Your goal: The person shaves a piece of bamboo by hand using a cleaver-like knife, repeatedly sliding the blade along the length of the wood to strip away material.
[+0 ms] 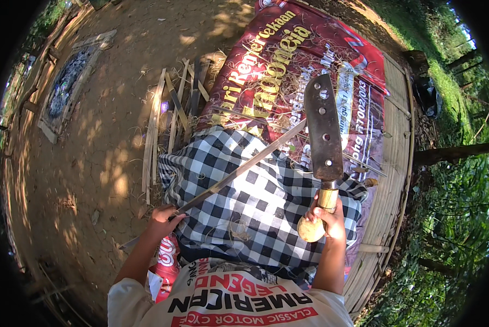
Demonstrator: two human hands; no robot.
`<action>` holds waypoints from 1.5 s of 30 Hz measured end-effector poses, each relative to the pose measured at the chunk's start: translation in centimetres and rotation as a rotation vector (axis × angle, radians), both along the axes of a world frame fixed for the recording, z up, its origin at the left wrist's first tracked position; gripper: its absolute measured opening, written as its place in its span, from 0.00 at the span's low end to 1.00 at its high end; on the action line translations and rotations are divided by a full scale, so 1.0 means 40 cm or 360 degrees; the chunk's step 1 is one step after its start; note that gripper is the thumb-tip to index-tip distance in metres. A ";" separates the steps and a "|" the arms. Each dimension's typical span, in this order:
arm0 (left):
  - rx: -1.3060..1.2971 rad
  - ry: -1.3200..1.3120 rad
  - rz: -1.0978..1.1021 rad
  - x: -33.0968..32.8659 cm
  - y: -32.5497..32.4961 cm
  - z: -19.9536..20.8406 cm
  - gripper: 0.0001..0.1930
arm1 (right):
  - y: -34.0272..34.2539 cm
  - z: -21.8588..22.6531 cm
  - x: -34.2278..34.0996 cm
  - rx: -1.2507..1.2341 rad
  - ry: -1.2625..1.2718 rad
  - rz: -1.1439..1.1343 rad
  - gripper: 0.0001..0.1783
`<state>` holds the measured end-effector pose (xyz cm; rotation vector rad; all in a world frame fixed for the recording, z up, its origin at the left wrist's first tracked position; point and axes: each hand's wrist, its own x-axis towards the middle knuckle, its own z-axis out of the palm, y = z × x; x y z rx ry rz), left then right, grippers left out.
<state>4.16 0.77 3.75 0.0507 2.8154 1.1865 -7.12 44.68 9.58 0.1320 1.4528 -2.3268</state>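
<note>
My right hand (331, 218) is closed round the wooden handle of a broad cleaver (323, 125), held with its dark, holed blade pointing away from me. The handle ends in a round pale knob. On the other side, my left hand (164, 218) grips a long narrow bamboo strip (233, 175). The strip slants up to the right across my lap, and its far end lies close to the cleaver's left edge; whether they touch I cannot tell. A black-and-white checked cloth (255, 201) covers my legs beneath both.
A dark red printed banner (244, 71) strewn with thin shavings lies ahead on a bamboo slat platform (394, 141). Several loose bamboo strips (154, 131) rest on the dirt at the left. Farther left is a framed pit of ash (70, 82). Green plants (446, 218) border the right side.
</note>
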 end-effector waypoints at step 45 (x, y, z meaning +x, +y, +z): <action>-0.0223 -0.0650 -0.0031 -0.106 -0.083 -0.019 0.23 | -0.065 -0.003 -0.033 0.0162 -0.0426 -0.0133 0.14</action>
